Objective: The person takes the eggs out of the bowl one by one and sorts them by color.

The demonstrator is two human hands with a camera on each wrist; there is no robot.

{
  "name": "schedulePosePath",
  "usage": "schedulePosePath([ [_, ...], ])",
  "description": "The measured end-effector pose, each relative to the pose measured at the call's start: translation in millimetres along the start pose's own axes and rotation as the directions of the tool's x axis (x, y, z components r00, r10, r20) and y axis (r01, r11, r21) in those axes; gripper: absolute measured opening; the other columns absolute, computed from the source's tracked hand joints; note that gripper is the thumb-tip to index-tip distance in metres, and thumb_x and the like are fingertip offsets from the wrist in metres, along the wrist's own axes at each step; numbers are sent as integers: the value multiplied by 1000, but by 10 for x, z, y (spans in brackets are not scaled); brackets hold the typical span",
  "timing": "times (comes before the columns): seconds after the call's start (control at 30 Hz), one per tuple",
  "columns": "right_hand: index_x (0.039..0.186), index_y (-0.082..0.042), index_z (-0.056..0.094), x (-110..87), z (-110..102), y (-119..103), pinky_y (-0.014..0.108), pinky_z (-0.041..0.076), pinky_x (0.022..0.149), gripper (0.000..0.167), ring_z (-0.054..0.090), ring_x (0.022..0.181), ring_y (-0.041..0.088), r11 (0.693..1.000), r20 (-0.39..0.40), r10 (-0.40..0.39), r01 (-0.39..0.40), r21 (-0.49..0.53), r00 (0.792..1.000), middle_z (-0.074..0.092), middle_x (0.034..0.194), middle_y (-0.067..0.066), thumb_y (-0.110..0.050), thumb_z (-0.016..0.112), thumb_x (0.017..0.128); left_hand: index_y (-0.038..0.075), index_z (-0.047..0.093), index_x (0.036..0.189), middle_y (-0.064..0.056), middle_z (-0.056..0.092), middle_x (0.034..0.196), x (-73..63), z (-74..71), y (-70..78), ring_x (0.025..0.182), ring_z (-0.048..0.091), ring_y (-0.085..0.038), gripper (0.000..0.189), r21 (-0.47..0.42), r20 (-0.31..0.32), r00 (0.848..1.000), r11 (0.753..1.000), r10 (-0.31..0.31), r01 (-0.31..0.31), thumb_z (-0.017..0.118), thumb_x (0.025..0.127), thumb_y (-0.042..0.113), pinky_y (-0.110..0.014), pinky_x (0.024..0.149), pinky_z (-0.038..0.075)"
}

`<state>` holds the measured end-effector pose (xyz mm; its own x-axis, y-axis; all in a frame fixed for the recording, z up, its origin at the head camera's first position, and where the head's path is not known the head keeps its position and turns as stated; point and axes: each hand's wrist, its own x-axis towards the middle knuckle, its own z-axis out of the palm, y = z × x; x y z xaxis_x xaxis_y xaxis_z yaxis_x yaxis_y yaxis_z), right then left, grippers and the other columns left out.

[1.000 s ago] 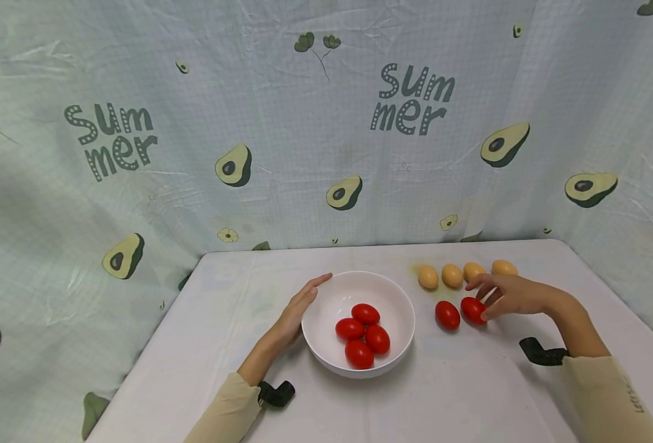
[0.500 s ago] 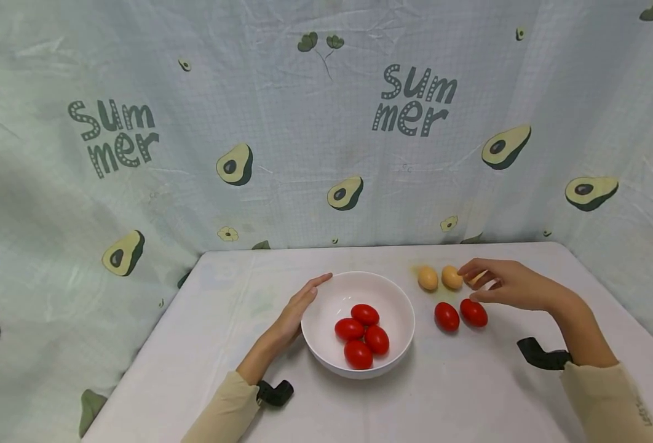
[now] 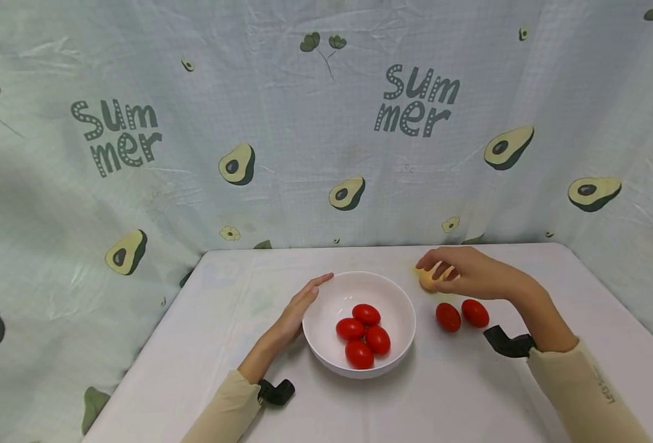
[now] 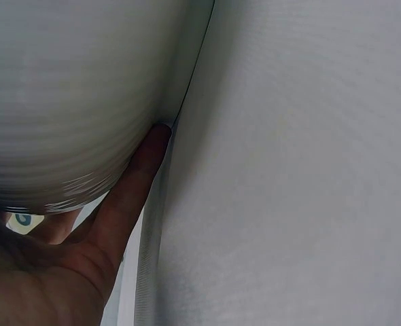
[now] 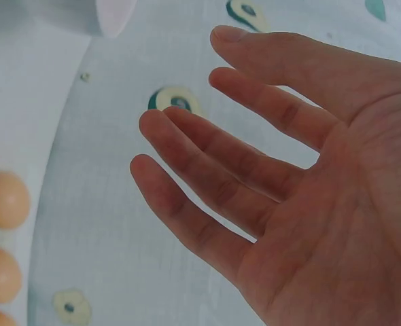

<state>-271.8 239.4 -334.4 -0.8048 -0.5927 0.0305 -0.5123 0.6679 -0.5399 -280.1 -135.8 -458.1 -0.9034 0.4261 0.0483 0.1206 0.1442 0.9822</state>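
A white bowl (image 3: 326, 363) stands mid-table with several glossy red eggs (image 3: 379, 340) inside. My left hand (image 3: 292, 317) rests against the bowl's left side, fingers extended along it. In the left wrist view, a fingertip (image 4: 161, 132) touches the bowl's outer wall (image 4: 64, 102) low down, near the tabletop. To the right, my right hand (image 3: 473, 274) hovers over the row of tan eggs (image 3: 427, 280), mostly hiding them. Its fingers are spread and loosely bent, with nothing held, as the right wrist view shows. Several tan eggs (image 5: 5, 199) line that view's left edge.
Two red eggs (image 3: 448, 317) lie on the white table (image 3: 443, 394) between the bowl and the right forearm. Behind the table hangs a pale curtain (image 3: 282, 123) printed with avocados. Black wrist cameras (image 3: 275, 392) sit on both wrists.
My right hand has let go of the right-hand loose red egg, risen, and moved left and away over the tan eggs. The left hand and bowl stay put.
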Motion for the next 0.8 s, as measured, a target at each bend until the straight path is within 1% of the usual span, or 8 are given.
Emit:
schedulePosePath([
  [0.07,130,-15,64,121,19,-62,35,63,88,37,68,110,21,1000,25,-19,19,-7,1000,69,125,4,-22,73,95,21,34,162,-3,30,170,-1,-2,1,154,35,-30,50,0,-1,1000,1000,2,-2,24,114,28,-47,123,37],
  [0.17,130,-18,64,302,55,-155,35,63,88,36,68,110,19,999,71,-30,31,-17,997,69,127,3,-20,72,95,21,34,162,-4,30,170,-2,0,2,154,36,-31,50,11,-7,1000,1000,6,-6,24,114,28,-48,122,38],
  [0.3,130,-18,66,533,126,-285,36,63,89,36,69,109,19,999,133,-31,35,-26,991,69,129,5,-19,74,95,21,34,162,-5,28,171,0,9,6,153,37,-33,50,16,-9,1000,1000,8,-8,23,114,29,-49,120,41],
  [0.43,129,-12,66,736,223,-415,35,63,88,37,69,109,21,997,210,-55,65,-42,976,69,128,10,-15,74,94,23,35,161,-2,29,171,-1,10,-4,155,35,-29,49,12,-14,1000,1000,-1,1,23,114,31,-49,123,37],
  [0.57,127,-10,66,905,328,-527,31,63,84,36,69,108,22,995,278,-48,71,-73,959,71,123,11,-13,75,92,21,35,161,-4,30,170,6,7,-18,154,35,-30,50,9,-10,1000,1000,3,-3,23,114,31,-48,124,36],
  [0.67,127,-12,67,1018,407,-585,30,63,83,37,68,105,21,994,322,-18,52,-100,947,71,120,11,-12,77,91,18,34,162,-7,30,170,12,6,-19,154,35,-33,51,0,1,1000,1000,12,-12,23,114,30,-49,124,36],
  [0.73,127,-15,67,1085,462,-606,31,63,82,38,68,101,21,994,353,24,16,-111,935,70,120,11,-12,78,91,18,33,162,-7,29,170,15,4,-16,155,34,-33,50,-9,9,1000,1000,16,-16,22,114,28,-51,124,35],
  [0.8,127,-17,67,1138,513,-631,33,64,81,39,67,98,20,992,387,78,-33,-123,919,68,122,11,-12,77,90,17,33,162,-8,28,171,11,0,-11,156,32,-33,50,-23,16,1000,999,23,-23,22,114,27,-53,125,32],
])
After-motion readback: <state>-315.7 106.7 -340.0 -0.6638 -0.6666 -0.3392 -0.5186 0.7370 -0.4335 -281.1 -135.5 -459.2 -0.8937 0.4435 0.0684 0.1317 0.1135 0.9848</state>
